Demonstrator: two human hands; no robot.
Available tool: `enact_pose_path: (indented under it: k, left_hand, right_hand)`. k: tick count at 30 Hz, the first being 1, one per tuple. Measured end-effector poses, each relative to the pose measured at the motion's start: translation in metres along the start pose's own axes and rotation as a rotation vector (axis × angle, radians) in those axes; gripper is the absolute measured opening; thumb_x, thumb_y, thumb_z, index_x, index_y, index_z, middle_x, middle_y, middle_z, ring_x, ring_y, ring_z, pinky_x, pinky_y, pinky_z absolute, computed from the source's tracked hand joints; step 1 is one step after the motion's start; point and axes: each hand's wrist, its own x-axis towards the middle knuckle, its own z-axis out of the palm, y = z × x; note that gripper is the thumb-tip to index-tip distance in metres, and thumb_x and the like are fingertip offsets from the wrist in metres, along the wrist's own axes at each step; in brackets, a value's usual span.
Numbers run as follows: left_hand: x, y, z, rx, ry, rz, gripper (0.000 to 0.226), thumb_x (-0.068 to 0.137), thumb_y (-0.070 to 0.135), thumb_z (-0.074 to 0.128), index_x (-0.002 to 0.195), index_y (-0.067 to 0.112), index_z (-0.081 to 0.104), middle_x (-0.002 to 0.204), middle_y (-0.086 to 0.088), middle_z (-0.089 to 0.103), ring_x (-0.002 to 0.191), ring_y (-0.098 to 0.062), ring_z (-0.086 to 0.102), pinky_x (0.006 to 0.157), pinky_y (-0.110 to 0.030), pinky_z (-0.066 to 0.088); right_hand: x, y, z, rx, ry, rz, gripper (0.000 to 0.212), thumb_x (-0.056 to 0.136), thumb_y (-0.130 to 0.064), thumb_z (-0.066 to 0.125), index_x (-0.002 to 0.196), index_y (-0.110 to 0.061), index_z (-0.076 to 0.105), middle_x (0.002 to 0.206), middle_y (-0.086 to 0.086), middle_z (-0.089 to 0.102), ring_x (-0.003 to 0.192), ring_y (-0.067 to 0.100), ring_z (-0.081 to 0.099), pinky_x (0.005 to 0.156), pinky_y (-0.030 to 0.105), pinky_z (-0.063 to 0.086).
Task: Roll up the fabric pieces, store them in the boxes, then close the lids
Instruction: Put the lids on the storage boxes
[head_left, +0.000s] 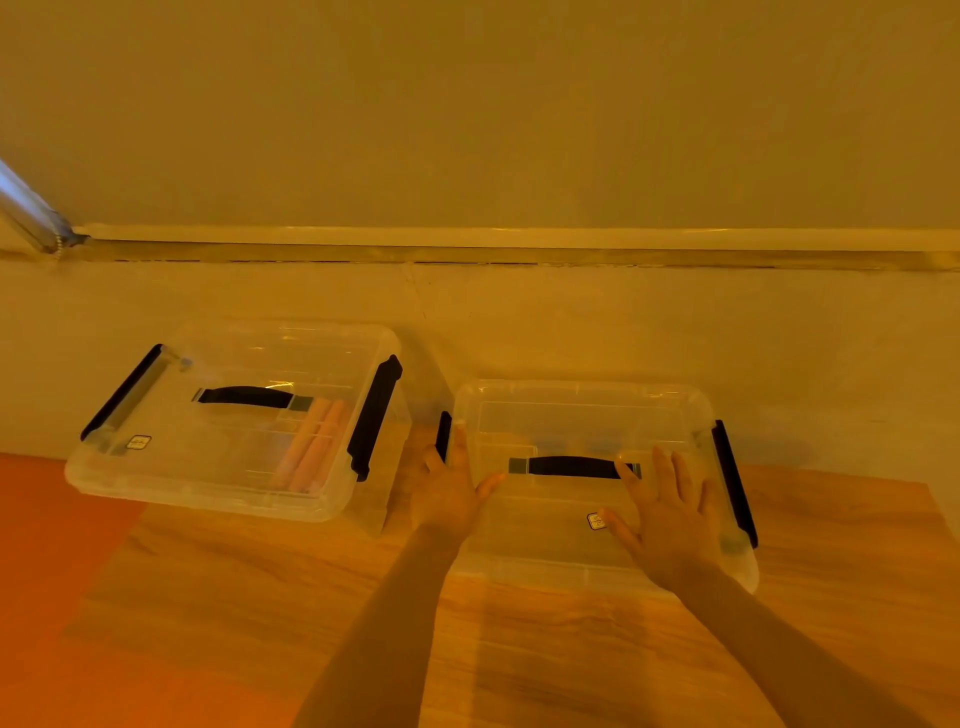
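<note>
Boxes are what we see on the wooden table (519, 649), two of clear plastic, both with their lids on; nearest to us our two bare forearms reach forward over the wood grain toward the right box (587, 561); our left hand (449, 493) rests at that box's left edge, fingers straight and close together, thumb spread out onto the lid, fingertips just beside the black left latch (443, 435); our right hand (670, 519) lies flat on the lid with fingers straight and spread apart, gripping nothing, one fingertip touching the right end of the black carry handle (571, 465); a small label (596, 520) sits just beside that hand's thumb; the black right latch (735, 483) runs along the far right side; what lies inside this box we cannot tell; farther off and to the left stands the left box (208, 483), apart from the right one, with its own black handle (244, 396) and black latches at both ends; through its lid we see rolled fabric pieces (311, 449), pinkish, lying side by side near its right end; an orange surface (47, 571) borders the table on the left; beyond the boxes rises a pale wall (571, 156).
</note>
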Motion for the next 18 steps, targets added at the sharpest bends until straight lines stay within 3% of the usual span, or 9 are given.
enact_pose_path:
  k: [2,7,14,18]
  left_hand:
    - [0.0001,0.001,-0.0014,0.014,-0.003,0.001,0.085,0.089,0.07,0.022,0.151,0.024,-0.014,0.158,-0.017,0.009,0.141,-0.034,0.027,0.106,-0.039,0.038]
    - [-0.0014,0.0015,-0.0039,0.041,-0.011,0.012,0.084,0.091,0.067,0.023,0.151,0.021,-0.013,0.156,-0.018,0.011,0.138,-0.034,0.031,0.105,-0.039,0.039]
    - [-0.0013,0.0035,-0.0046,0.173,0.035,0.076,0.077,0.095,0.061,0.018,0.152,0.014,-0.004,0.149,-0.02,0.027,0.128,-0.029,0.044,0.097,-0.032,0.046]
    - [-0.0022,0.0059,-0.0065,0.247,0.054,0.085,0.077,0.096,0.06,0.016,0.152,0.01,-0.002,0.149,-0.021,0.027,0.128,-0.029,0.045,0.097,-0.031,0.046]
  right_hand:
    - [-0.001,-0.0003,-0.0011,0.013,0.011,0.0,0.097,0.064,-0.079,-0.032,0.146,-0.039,0.0,0.16,0.015,0.002,0.147,0.037,-0.002,0.113,0.06,0.011]
    - [-0.0007,-0.0019,-0.0033,-0.01,-0.04,0.041,0.09,0.081,-0.077,-0.013,0.146,-0.034,0.032,0.154,0.019,0.027,0.142,0.041,0.023,0.106,0.064,0.027]
    - [-0.0007,-0.0018,0.0,-0.008,-0.008,0.004,0.097,0.075,-0.078,-0.022,0.149,-0.034,0.023,0.157,0.018,0.018,0.145,0.04,0.013,0.11,0.063,0.019]
    - [0.0006,-0.0017,-0.0014,-0.019,-0.029,0.024,0.089,0.084,-0.075,-0.009,0.144,-0.032,0.04,0.151,0.021,0.034,0.139,0.043,0.029,0.102,0.065,0.031]
